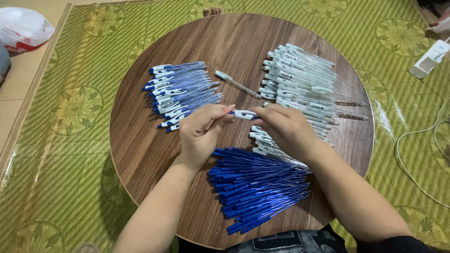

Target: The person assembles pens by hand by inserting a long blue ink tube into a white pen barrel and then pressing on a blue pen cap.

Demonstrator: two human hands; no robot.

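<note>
Floor mat (70,107): green woven mat with leaf medallions, lying under everything in view.
Table (150,154): round, low, dark wood grain, at the centre of the mat.
Clear barrels (300,82): large heap of transparent pen bodies with white clip ends, at 2 o'clock on the table, running down toward the centre.
Blue refills (258,182): dense heap of blue inner tubes at 6 o'clock, near the person's lap.
Finished pens (180,91): fanned pile of blue-and-white pens at 10 o'clock.
Left hand (201,133): at table centre, fingers curled, thumb and fingertips pinching one end of the pen in hand.
Right hand (288,129): just beside the left, fingers bent and closed on the other end of the same pen, resting over the lower edge of the clear barrels.
Pen in hand (243,114): white and blue, held level between both hands, above the table centre.
Loose pen (236,85): single clear pen lying alone at 12 o'clock of the hands, between the two upper piles.
Power strip (429,58): white, on the mat at 2 o'clock off the table, cable trailing down.
Plastic bag (23,28): white, at 10 o'clock, far corner.
</note>
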